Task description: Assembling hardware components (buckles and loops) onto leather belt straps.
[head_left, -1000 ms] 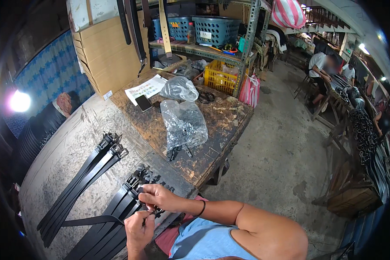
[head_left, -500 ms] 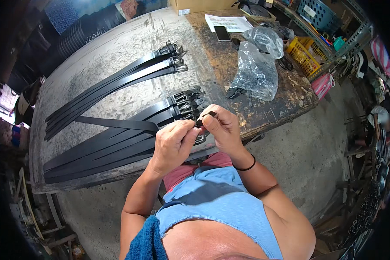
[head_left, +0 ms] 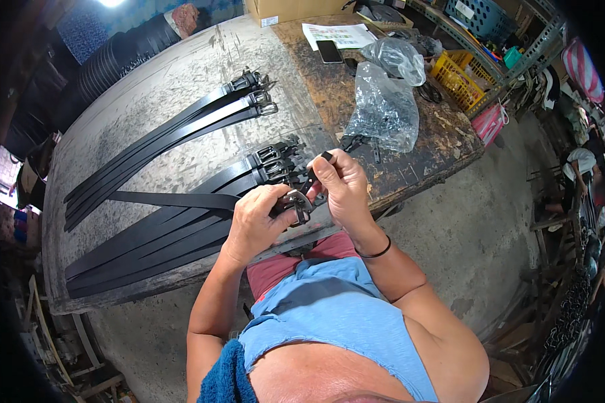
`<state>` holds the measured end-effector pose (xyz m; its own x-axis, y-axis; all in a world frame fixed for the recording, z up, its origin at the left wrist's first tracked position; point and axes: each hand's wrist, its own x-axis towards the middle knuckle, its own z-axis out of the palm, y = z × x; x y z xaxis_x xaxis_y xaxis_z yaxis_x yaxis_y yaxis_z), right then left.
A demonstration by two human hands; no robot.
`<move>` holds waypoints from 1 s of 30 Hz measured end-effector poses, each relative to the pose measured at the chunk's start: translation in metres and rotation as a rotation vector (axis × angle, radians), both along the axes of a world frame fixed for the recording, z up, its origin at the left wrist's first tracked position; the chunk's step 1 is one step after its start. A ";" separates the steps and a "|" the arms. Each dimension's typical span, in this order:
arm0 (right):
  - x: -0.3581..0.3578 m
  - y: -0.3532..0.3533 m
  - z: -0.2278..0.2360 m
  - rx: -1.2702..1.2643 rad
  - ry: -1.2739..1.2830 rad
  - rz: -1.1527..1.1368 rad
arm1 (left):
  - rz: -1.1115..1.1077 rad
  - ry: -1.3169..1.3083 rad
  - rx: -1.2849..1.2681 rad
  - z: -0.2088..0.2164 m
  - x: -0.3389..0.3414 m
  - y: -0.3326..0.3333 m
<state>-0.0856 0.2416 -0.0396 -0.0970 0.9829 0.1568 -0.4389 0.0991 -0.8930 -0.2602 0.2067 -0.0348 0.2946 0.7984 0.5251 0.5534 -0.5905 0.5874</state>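
My left hand (head_left: 255,225) grips the buckle end (head_left: 296,203) of a black leather belt (head_left: 175,199) whose strap trails left across the worn table (head_left: 154,87). My right hand (head_left: 343,185) pinches a small black loop (head_left: 326,156) just above that buckle. Under my hands lies a pile of several black belts (head_left: 181,232) with metal buckles (head_left: 269,161). Three more black belts (head_left: 175,134) lie farther back, buckles to the right.
Clear plastic bags (head_left: 383,107) holding small dark parts sit on the wooden bench (head_left: 444,141) at right, with a phone (head_left: 329,50), a printed sheet (head_left: 343,33), a cardboard box (head_left: 282,8) and a yellow crate (head_left: 460,80) beyond. The table edge is against my lap.
The view has tilted down from the workshop onto the table. My hands have lifted the belt's buckle end off the pile, and my right hand now holds the loop higher.
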 end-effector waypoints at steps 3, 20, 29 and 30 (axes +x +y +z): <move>0.004 0.005 0.000 -0.076 0.060 0.026 | 0.019 -0.011 0.028 -0.007 0.004 0.003; 0.010 -0.007 -0.026 0.617 -0.692 -0.219 | 0.139 0.099 -0.169 -0.004 0.018 0.009; 0.023 0.006 -0.034 0.112 0.087 -0.165 | 0.266 -0.405 -0.489 -0.005 0.002 0.012; 0.036 0.007 -0.031 0.158 0.140 -0.146 | 0.290 -0.430 -0.493 -0.005 0.001 0.012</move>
